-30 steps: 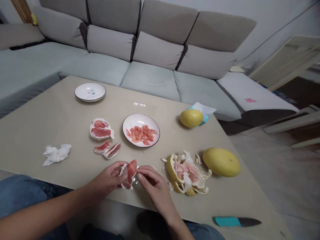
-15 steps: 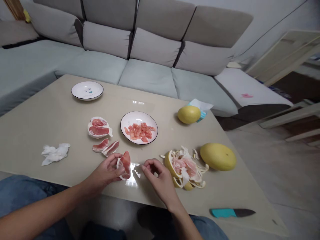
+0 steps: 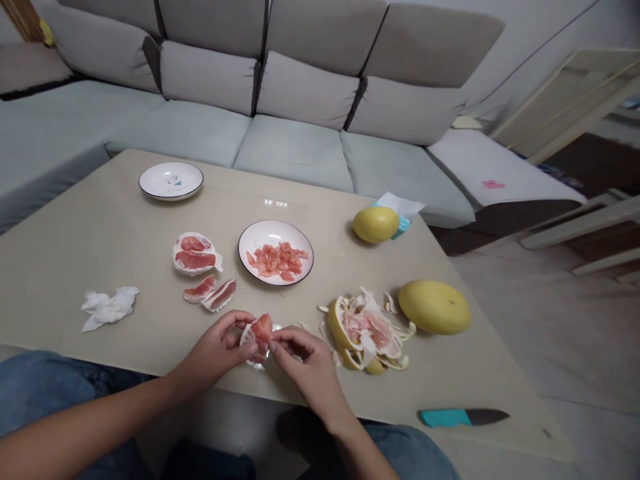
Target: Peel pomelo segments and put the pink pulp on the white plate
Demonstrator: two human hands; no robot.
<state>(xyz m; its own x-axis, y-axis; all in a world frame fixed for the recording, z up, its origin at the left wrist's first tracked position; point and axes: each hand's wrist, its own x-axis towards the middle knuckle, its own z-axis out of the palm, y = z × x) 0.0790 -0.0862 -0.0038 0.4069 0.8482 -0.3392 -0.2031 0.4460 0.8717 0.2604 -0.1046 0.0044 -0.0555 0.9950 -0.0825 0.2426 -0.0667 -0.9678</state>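
Pomelo segment (image 3: 261, 331) is gripped at lower centre of the frame by the left hand (image 3: 216, 351) and right hand (image 3: 307, 369), beside a pile of pomelo peel (image 3: 365, 333).

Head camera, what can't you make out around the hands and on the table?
Head view:
The pomelo segment: partly hidden by the left hand and right hand.
The blue packet: mostly hidden by the white paper and whole pomelo.
The small plate: its mark is too small to read.
The legs: cut off by the bottom edge.
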